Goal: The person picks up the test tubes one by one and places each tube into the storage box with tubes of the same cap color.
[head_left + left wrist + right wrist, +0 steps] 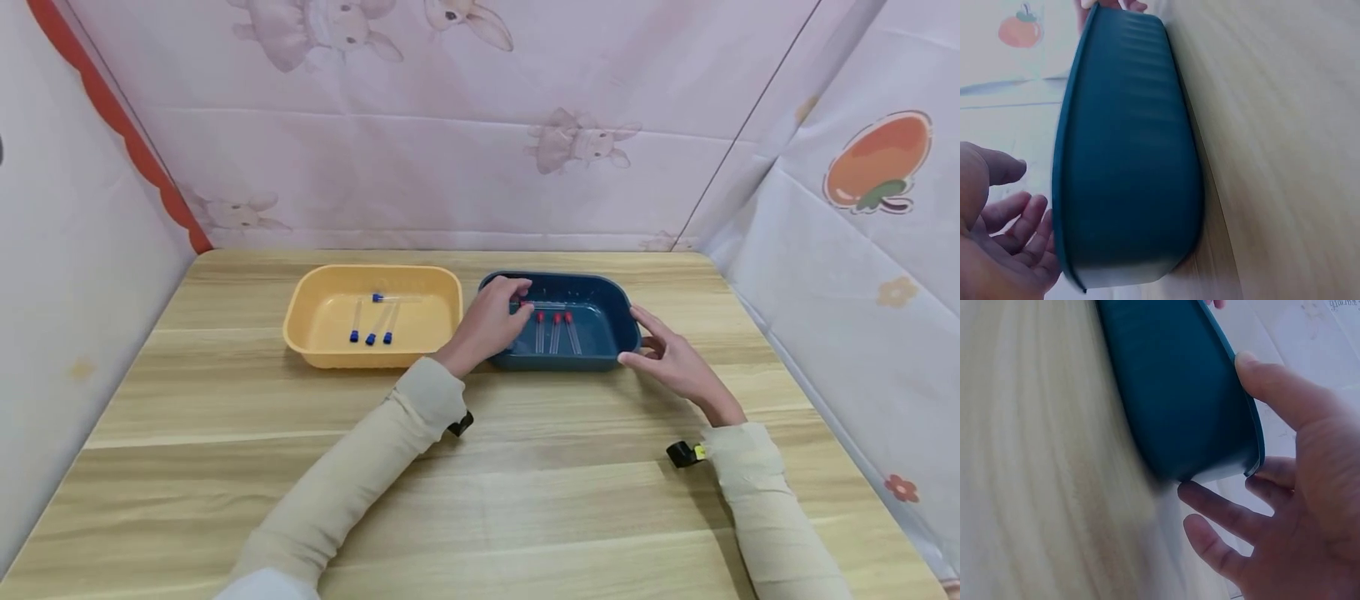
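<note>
A dark blue plastic tray [555, 363] holds several clear tubes with red caps [557, 318]. My left hand [491, 321] is over the tray's left end, fingers loosely bent and thumb apart from them. The left wrist view has these fingers [1022, 234] beside the rim, overlapping it. At the tray's right end my right hand [678, 367] holds the corner. Its thumb [1272, 384] presses on the rim, while the other fingers bend about the end wall. To the left stands a yellow tray [375, 360] with several clear tubes with blue caps [387, 337].
Both trays stand side by side toward the back of the wooden table [465, 500]. Behind them rises a pink cloth wall [450, 183] with rabbit prints. White printed sheets [847, 292] flank the table. A small black device [682, 454] sits by the right wrist.
</note>
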Available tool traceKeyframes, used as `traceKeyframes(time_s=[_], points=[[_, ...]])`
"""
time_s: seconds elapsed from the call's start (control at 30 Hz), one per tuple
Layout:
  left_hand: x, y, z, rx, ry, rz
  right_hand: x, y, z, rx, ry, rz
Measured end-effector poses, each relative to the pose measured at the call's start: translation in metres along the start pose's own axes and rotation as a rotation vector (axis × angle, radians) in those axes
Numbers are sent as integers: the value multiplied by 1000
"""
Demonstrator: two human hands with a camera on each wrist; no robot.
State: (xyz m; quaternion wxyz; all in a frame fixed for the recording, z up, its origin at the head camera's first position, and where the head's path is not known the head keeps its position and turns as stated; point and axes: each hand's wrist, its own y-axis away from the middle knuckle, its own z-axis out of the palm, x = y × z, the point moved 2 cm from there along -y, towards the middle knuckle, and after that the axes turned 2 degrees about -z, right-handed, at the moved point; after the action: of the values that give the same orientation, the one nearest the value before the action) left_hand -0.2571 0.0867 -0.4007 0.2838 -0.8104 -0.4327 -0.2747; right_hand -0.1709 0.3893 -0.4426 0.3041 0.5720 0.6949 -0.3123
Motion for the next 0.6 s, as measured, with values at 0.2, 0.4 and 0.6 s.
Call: traceKeyframes(time_s=[0.2,0.4,0.6], points=[[2,19,-12,-18,39,-24,0,1,0,-10,21,17],[4,36,-23,-43,16,11,-2,3,2,-13,20,30],[2,50,-30,-89,-49,44,-8,3,3,17,89,-10]])
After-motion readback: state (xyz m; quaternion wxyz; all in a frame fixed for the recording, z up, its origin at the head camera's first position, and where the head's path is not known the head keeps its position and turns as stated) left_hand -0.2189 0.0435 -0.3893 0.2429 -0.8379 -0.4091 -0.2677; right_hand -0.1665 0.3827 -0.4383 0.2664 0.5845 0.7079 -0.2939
